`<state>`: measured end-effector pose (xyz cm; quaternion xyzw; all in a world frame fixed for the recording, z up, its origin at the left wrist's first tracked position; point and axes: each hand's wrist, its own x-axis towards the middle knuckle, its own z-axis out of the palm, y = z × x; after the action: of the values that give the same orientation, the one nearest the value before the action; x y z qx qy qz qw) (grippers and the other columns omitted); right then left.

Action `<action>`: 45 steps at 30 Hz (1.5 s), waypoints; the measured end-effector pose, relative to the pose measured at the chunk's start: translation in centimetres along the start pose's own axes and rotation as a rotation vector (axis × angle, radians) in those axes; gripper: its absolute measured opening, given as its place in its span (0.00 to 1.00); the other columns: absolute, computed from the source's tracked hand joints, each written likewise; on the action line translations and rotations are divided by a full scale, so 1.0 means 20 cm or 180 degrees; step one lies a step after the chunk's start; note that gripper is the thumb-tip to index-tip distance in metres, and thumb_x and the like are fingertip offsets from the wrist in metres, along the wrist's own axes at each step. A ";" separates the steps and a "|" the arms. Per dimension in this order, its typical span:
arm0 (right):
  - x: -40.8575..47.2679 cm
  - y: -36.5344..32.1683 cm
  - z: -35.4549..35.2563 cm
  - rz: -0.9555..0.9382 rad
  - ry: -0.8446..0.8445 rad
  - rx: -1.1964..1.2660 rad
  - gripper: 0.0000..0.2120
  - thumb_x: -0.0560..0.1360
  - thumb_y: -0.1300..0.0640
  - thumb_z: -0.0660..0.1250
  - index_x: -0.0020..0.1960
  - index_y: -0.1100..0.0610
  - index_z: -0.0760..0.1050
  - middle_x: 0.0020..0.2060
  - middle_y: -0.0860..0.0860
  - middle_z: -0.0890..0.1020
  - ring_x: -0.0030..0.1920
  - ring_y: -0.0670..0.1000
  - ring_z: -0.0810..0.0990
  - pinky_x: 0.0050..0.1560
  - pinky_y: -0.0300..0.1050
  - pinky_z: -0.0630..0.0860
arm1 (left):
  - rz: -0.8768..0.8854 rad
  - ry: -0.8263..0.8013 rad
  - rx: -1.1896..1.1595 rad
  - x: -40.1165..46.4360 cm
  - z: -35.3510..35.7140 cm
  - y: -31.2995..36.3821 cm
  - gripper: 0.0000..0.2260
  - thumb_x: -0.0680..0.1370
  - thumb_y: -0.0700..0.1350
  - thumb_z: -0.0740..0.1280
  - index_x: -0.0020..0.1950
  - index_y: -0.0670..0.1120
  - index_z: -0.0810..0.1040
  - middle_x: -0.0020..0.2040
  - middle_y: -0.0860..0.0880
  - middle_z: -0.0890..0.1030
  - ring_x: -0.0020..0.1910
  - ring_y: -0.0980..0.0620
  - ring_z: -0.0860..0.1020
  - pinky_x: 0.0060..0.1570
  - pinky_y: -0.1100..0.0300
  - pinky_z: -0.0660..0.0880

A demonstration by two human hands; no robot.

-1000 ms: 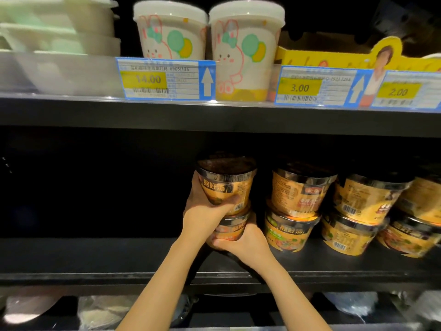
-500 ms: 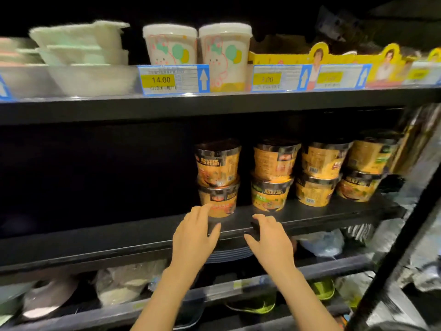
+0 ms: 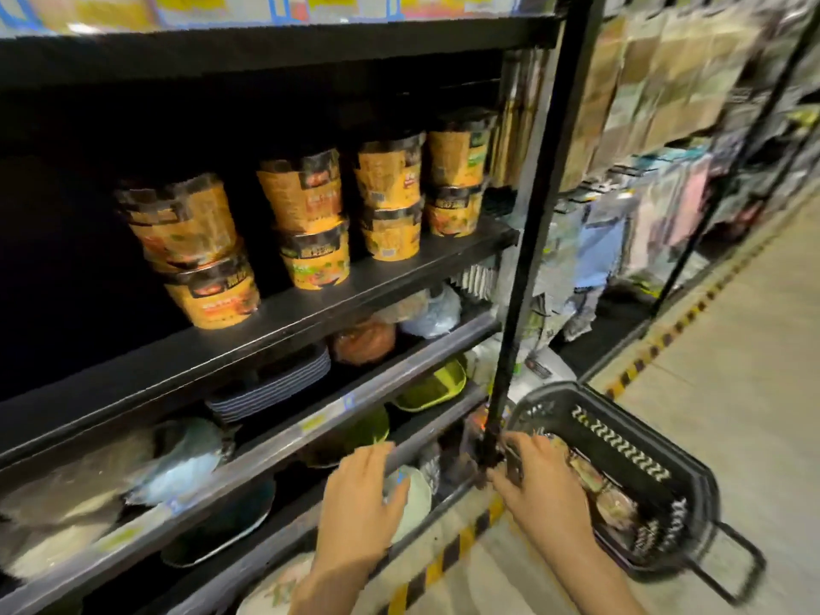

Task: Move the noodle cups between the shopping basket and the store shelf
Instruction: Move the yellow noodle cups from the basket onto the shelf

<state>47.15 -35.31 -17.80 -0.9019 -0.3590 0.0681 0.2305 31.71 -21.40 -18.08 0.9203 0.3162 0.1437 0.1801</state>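
On middle store shelf (image 3: 310,317): noodle cups (image 3: 310,219) stacked two high, four stacks in a row. Down right on floor (image 3: 732,392): black shopping basket (image 3: 621,441), more noodle cups inside, blurred. Right hand (image 3: 539,486) at near rim of basket, fingers (image 3: 528,446) bent; grasp not discernible through blur. Left hand (image 3: 359,503) in front of lower shelves, fingers loosely spread, holding nothing. Black upright post (image 3: 523,259) between shelf and basket
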 end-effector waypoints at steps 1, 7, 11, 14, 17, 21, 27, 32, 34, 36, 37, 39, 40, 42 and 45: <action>-0.03 0.09 -0.01 0.0121 0.0023 0.0000 0.22 0.74 0.45 0.65 0.66 0.50 0.68 0.59 0.48 0.73 0.61 0.51 0.72 0.55 0.43 0.71 | 0.0029 -0.0133 -0.0057 0.02 0.07 0.05 0.21 0.80 0.57 0.56 0.72 0.54 0.59 0.67 0.58 0.65 0.68 0.57 0.63 0.64 0.65 0.60; -0.11 0.63 -0.11 0.0955 -0.0078 -0.0182 0.26 0.75 0.44 0.62 0.70 0.48 0.62 0.63 0.48 0.71 0.64 0.50 0.70 0.57 0.43 0.71 | 0.0414 -0.0779 -0.0117 0.22 0.50 0.42 0.19 0.77 0.55 0.58 0.66 0.52 0.69 0.61 0.56 0.72 0.61 0.52 0.73 0.58 0.57 0.71; -0.11 0.98 -0.16 0.1361 -0.0220 -0.0157 0.23 0.76 0.44 0.61 0.68 0.47 0.62 0.62 0.47 0.71 0.64 0.49 0.70 0.57 0.40 0.69 | 0.0754 -0.1143 -0.0147 0.38 0.71 0.72 0.21 0.73 0.57 0.55 0.62 0.51 0.73 0.55 0.53 0.74 0.54 0.49 0.76 0.51 0.58 0.72; -0.09 1.19 -0.18 0.1600 -0.0266 -0.0076 0.23 0.76 0.43 0.61 0.69 0.46 0.62 0.63 0.46 0.70 0.65 0.48 0.70 0.58 0.39 0.69 | 0.0780 -0.1148 -0.0128 0.49 0.85 0.87 0.23 0.74 0.60 0.54 0.62 0.50 0.74 0.56 0.53 0.77 0.56 0.50 0.77 0.53 0.58 0.72; -0.04 1.36 -0.19 0.1767 -0.0365 -0.0003 0.23 0.76 0.45 0.63 0.68 0.49 0.65 0.63 0.48 0.72 0.64 0.50 0.71 0.59 0.41 0.70 | 0.0756 -0.1507 -0.0114 0.60 0.99 0.99 0.19 0.79 0.55 0.58 0.68 0.51 0.67 0.63 0.54 0.71 0.63 0.53 0.70 0.59 0.62 0.66; 0.08 1.54 -0.17 0.1971 -0.0503 0.0128 0.22 0.75 0.46 0.65 0.66 0.51 0.68 0.61 0.49 0.74 0.63 0.51 0.72 0.59 0.41 0.71 | 0.0856 -0.1715 -0.0047 0.76 1.19 1.04 0.20 0.79 0.55 0.58 0.70 0.52 0.64 0.66 0.55 0.68 0.66 0.55 0.66 0.61 0.65 0.62; 0.42 1.80 -0.04 0.2326 -0.0823 0.0144 0.20 0.77 0.46 0.61 0.66 0.51 0.65 0.61 0.49 0.72 0.63 0.50 0.71 0.56 0.41 0.71 | 0.0830 -0.2324 0.0189 1.11 1.53 1.03 0.21 0.79 0.55 0.59 0.70 0.51 0.65 0.65 0.54 0.70 0.65 0.54 0.68 0.61 0.64 0.65; 0.72 2.01 0.16 0.2677 -0.1040 0.0319 0.23 0.76 0.47 0.63 0.69 0.50 0.64 0.63 0.50 0.71 0.65 0.51 0.71 0.59 0.43 0.70 | 0.0966 -0.2601 0.0278 1.41 1.84 1.02 0.18 0.75 0.54 0.60 0.60 0.48 0.76 0.54 0.50 0.79 0.51 0.51 0.80 0.49 0.63 0.74; 0.83 2.11 0.26 0.2810 -0.1233 0.0351 0.23 0.76 0.47 0.63 0.69 0.50 0.63 0.63 0.51 0.70 0.64 0.52 0.71 0.59 0.43 0.70 | 0.1044 -0.2943 0.0507 1.52 2.00 1.02 0.20 0.79 0.54 0.57 0.71 0.50 0.65 0.67 0.52 0.70 0.66 0.54 0.70 0.60 0.63 0.68; 0.90 2.23 0.38 0.2922 -0.1438 0.0315 0.23 0.76 0.47 0.62 0.69 0.51 0.63 0.63 0.51 0.70 0.64 0.52 0.71 0.59 0.44 0.70 | 0.1210 -0.3087 0.0518 1.60 2.19 1.00 0.22 0.80 0.56 0.54 0.73 0.52 0.59 0.70 0.54 0.65 0.69 0.55 0.65 0.63 0.65 0.63; 0.93 2.28 0.45 0.2975 -0.1547 0.0298 0.23 0.76 0.46 0.62 0.69 0.51 0.62 0.63 0.51 0.70 0.64 0.52 0.71 0.59 0.44 0.70 | 0.1274 -0.3148 0.0571 1.64 2.29 1.00 0.22 0.80 0.56 0.54 0.73 0.51 0.58 0.70 0.53 0.65 0.69 0.55 0.65 0.63 0.64 0.63; 0.97 2.40 0.59 0.3048 -0.1785 0.0256 0.23 0.76 0.46 0.61 0.69 0.52 0.62 0.63 0.51 0.70 0.64 0.53 0.71 0.58 0.45 0.71 | 0.1265 -0.3319 0.0659 1.68 2.49 0.98 0.22 0.80 0.55 0.54 0.73 0.50 0.59 0.70 0.52 0.65 0.68 0.54 0.66 0.63 0.62 0.64; 0.98 2.46 0.67 0.3079 -0.1899 0.0223 0.23 0.77 0.46 0.61 0.69 0.52 0.62 0.63 0.52 0.70 0.64 0.53 0.71 0.58 0.46 0.71 | 0.1283 -0.3369 0.0726 1.68 2.60 0.96 0.22 0.80 0.54 0.55 0.73 0.50 0.59 0.70 0.52 0.66 0.68 0.53 0.66 0.63 0.62 0.65; 0.99 2.59 0.83 0.3137 -0.2055 0.0189 0.23 0.77 0.46 0.60 0.69 0.52 0.61 0.64 0.52 0.69 0.64 0.53 0.70 0.58 0.46 0.72 | 0.1418 -0.3398 0.0879 1.67 2.82 0.91 0.21 0.80 0.53 0.55 0.73 0.50 0.59 0.69 0.52 0.66 0.66 0.52 0.67 0.61 0.61 0.66; 0.98 2.77 1.09 0.3161 -0.2242 0.0196 0.23 0.77 0.46 0.60 0.70 0.52 0.61 0.64 0.52 0.68 0.65 0.54 0.70 0.59 0.46 0.71 | 0.1498 -0.3614 0.1120 1.62 3.14 0.81 0.21 0.80 0.53 0.56 0.72 0.49 0.60 0.68 0.50 0.67 0.66 0.51 0.67 0.61 0.60 0.66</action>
<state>89.44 -49.20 -61.91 -0.8777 0.0519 0.4720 0.0646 88.69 -28.01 -62.55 0.9138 -0.0202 -0.3845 0.1293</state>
